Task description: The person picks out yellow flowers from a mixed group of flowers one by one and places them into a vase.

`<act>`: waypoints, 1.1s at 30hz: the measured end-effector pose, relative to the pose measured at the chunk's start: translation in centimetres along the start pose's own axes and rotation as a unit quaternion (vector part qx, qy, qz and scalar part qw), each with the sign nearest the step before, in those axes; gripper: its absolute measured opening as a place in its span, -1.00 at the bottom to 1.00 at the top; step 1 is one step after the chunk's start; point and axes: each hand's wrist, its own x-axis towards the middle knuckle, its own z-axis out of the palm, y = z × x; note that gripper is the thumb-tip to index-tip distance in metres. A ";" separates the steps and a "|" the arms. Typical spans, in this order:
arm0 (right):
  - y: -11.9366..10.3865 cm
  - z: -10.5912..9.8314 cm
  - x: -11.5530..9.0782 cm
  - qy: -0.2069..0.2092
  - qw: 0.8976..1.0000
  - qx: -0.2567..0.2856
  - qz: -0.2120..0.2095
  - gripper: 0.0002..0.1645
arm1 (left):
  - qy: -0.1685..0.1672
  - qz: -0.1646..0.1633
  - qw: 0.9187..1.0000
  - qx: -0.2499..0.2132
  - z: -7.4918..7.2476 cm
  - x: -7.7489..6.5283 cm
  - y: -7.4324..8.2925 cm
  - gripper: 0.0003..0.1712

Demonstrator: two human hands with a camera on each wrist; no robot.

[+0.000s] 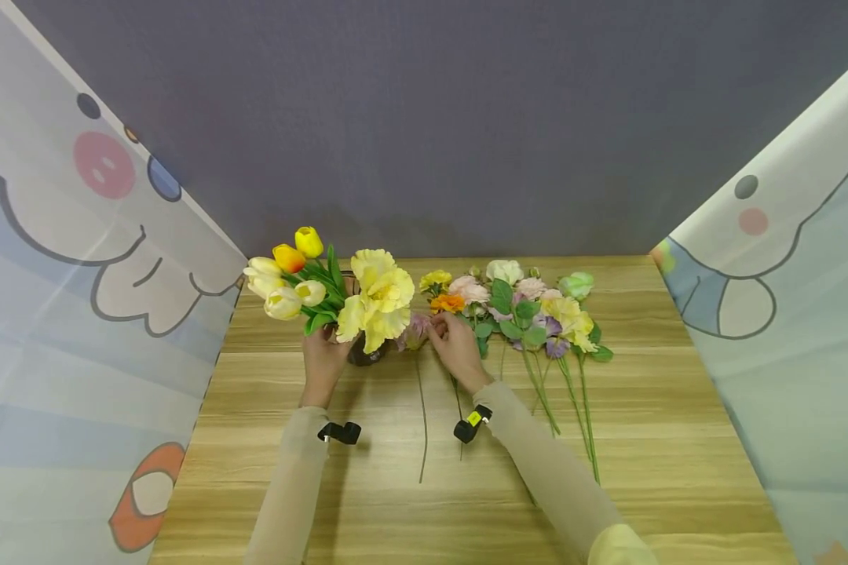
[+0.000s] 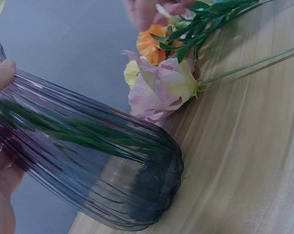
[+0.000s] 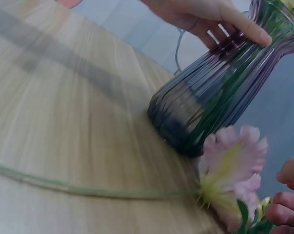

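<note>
We seem to be picking out another flower: our left hand (image 1: 323,361) grips the vase (image 2: 96,151) near its neck, just beside the pink flower (image 1: 415,331), while our right hand (image 1: 458,349) is near the orange flower (image 1: 447,303), its hold unclear; next likely calls for a light pinch

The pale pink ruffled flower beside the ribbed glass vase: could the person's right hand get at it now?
Probably yes: the right hand is close beside the pink flower, nothing seems to stand between them, and the thin green stem lies uncovered.

Grey backdrop (image 1: 438,118); cartoon-printed side panels (image 1: 49,369)
</note>
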 end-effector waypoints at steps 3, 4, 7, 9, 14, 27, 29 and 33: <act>0.8 0.1 -0.7 0.011 1.000 -0.004 0.001 -0.89 | 0.000 0.005 1.000 0.000 0.0 0.1 -0.1 -0.57; 1.1 0.1 -0.9 0.012 1.000 -0.003 0.004 -0.89 | 0.002 0.008 1.000 0.003 0.0 0.0 -0.2 -0.62; 1.6 0.0 -1.4 0.011 1.000 0.003 0.013 -0.87 | 0.001 0.010 1.000 0.002 0.0 0.0 -0.3 -0.66; 2.0 0.0 -1.7 0.009 1.000 0.006 0.022 -0.87 | 0.000 0.010 1.000 0.002 0.0 0.0 -0.2 -0.66; 2.7 -0.4 -2.1 0.017 0.999 0.015 0.038 -0.89 | 0.000 0.007 1.000 0.009 0.0 -0.1 -0.3 -0.69; 3.8 -1.2 -2.1 -0.012 0.993 0.023 0.112 -0.76 | -0.003 0.002 1.000 0.021 0.0 0.0 -0.3 -0.70; 3.9 -1.1 -2.1 -0.017 0.993 0.019 0.119 -0.76 | -0.003 0.003 1.000 0.020 0.0 0.0 -0.3 -0.70; 4.2 -1.0 -2.0 -0.021 0.991 0.010 0.128 -0.76 | -0.002 0.003 1.000 0.021 0.0 -0.1 -0.3 -0.71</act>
